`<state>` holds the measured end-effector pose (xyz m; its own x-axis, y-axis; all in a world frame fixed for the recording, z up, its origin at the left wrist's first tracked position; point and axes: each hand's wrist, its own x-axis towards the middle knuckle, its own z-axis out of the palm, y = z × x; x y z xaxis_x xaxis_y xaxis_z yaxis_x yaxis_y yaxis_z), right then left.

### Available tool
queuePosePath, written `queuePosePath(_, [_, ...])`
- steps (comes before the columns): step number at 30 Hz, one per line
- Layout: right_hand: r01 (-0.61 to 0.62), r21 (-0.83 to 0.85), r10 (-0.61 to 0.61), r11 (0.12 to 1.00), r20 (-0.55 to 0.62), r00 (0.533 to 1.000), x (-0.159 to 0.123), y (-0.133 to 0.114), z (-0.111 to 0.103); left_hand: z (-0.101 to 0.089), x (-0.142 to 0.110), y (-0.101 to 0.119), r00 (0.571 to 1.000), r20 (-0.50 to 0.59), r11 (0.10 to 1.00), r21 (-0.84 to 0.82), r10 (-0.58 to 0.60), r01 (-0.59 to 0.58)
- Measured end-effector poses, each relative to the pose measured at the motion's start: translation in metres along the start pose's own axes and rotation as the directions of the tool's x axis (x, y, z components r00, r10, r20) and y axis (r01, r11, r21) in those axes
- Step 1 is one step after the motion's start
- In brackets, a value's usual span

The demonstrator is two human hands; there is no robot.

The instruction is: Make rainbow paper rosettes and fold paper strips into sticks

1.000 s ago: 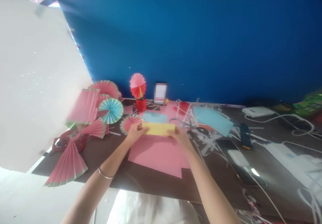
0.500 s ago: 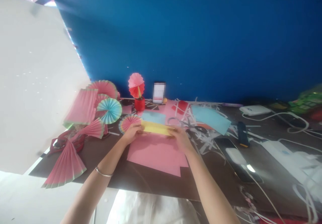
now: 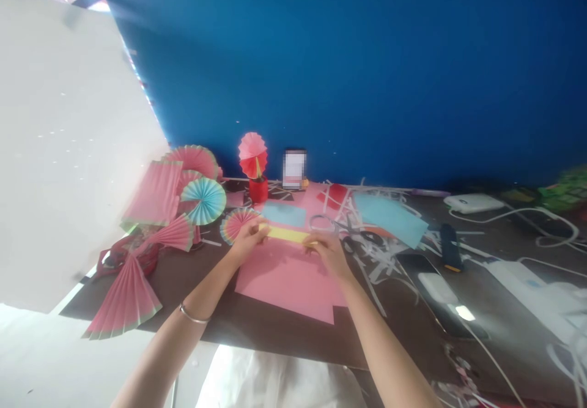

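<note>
A narrow yellow paper strip [image 3: 287,234] is stretched level between my two hands. My left hand [image 3: 248,240] pinches its left end, and my right hand [image 3: 324,250] grips the right end with the fingertips. Below the strip lie pink paper sheets [image 3: 288,279] on the dark table. A light blue piece of paper [image 3: 283,215] rests just behind the strip. Close to my left hand is a small folded rosette [image 3: 236,224] in pink with a coloured rim. Scissors [image 3: 355,237] lie right of my right hand.
Pleated pink fans [image 3: 126,301] and a blue rosette [image 3: 203,200] crowd the left side. A red pot [image 3: 258,189] holds a paper flower at the back. White paper scraps [image 3: 385,261], a blue sheet [image 3: 394,218], a phone [image 3: 426,279] and a power strip [image 3: 527,292] fill the right.
The yellow paper shows as a narrower band than before, with both hands still at its ends. The whole view has shifted slightly, moving things a little to the right.
</note>
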<state>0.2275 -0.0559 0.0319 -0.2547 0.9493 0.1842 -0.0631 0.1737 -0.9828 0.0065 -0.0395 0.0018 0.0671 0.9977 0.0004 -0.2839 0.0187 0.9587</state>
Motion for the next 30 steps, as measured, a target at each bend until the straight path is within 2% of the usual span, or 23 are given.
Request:
queuePosePath(5, [0.01, -0.05, -0.005, 0.999, 0.091, 0.996, 0.003, 0.003, -0.013, -0.004, 0.003, -0.003, 0.995, -0.047, 0.987, 0.139, 0.092, -0.084])
queuePosePath(8, [-0.037, -0.046, 0.04, 0.998, 0.071, 0.997, 0.004, 0.0, -0.012, -0.002, -0.001, 0.001, 0.99, 0.01, 0.963, 0.228, 0.142, -0.14])
queuePosePath(10, [-0.103, -0.138, 0.108, 0.985, 0.029, 0.994, 0.002, -0.005, -0.005, 0.002, -0.006, 0.005, 0.989, 0.076, 0.955, 0.262, 0.127, -0.142])
queuePosePath(12, [-0.148, -0.264, 0.169, 0.953, 0.059, 0.984, -0.002, -0.01, 0.004, 0.008, -0.01, 0.007, 0.987, 0.122, 0.952, 0.276, 0.101, -0.131])
queuePosePath(15, [-0.219, -0.318, 0.274, 0.922, 0.14, 0.951, -0.007, -0.016, 0.016, 0.015, -0.013, 0.009, 0.989, 0.113, 0.962, 0.242, 0.099, -0.124])
queuePosePath(20, [-0.376, -0.161, 0.399, 0.913, 0.153, 0.904, -0.007, -0.011, 0.022, 0.019, -0.011, 0.004, 0.988, 0.145, 0.992, 0.107, 0.045, -0.061])
queuePosePath(25, [-0.395, -0.078, 0.402, 0.916, 0.13, 0.906, -0.005, -0.004, 0.025, 0.017, -0.01, -0.001, 0.989, 0.141, 0.998, 0.028, -0.054, 0.05])
queuePosePath(30, [-0.348, -0.159, 0.364, 0.924, 0.082, 0.928, -0.006, -0.002, 0.026, 0.016, -0.011, -0.002, 0.991, 0.121, 0.998, 0.013, -0.058, 0.057])
